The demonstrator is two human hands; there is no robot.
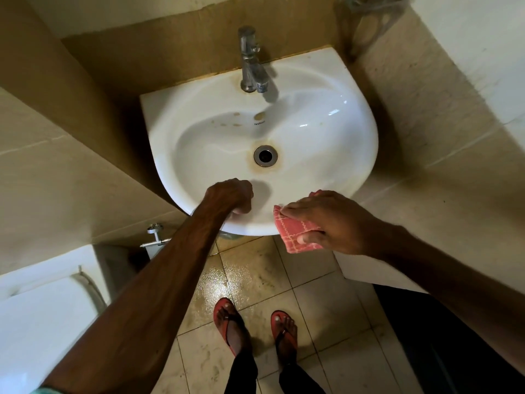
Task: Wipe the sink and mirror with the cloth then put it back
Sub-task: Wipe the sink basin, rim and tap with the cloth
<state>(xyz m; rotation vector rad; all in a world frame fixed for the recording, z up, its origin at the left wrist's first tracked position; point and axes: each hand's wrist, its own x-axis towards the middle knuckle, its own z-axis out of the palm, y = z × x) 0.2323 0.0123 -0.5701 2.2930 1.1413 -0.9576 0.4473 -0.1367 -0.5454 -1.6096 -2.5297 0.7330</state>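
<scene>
here, pink cloth (pixel 295 231) under fingers of right hand (pixel 329 220), thumb pinching it, left hand (pixel 231 194) gripping sink (pixel 255 226)

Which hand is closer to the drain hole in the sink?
Left. The left hand grips the front rim of the sink, just in front of the drain. The right hand holds the cloth on the rim, farther off to the right.

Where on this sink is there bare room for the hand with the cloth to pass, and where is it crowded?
Free: the bowl of the sink round the drain, and the flat ledges on both sides of the tap. Crowded: the front rim, where the left hand grips the edge and the right hand holds the cloth.
</scene>
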